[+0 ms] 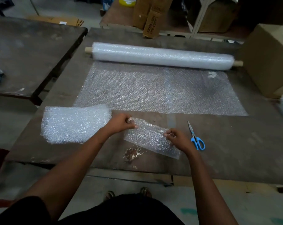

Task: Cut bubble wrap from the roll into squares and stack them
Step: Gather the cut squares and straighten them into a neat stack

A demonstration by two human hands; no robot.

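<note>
Pinching a cut piece of bubble wrap (151, 140) by its far edge, the left hand (122, 123) gripped the far-left corner and the right hand (176, 138) the right end, so the sheet was stretched between them just above the bench (234, 151); this looked like squaring it up before laying it on the stack (76, 124), which sat just left of the left hand. The scissors (196, 138) lay closed just right of the right hand, blue handles toward the person, probably parked within easy reach for the next cut. Farther off, an unrolled length of wrap (153, 90) lay flat, still joined to the roll (162, 56) at the far side, its near edge ready for cutting. The bench was dark, worn wood with a pale scuffed patch near the hands. A large cardboard box (270, 62) stood at the right, a second table (32, 54) at the left, and shelving with cartons beyond. The room was dim.
</note>
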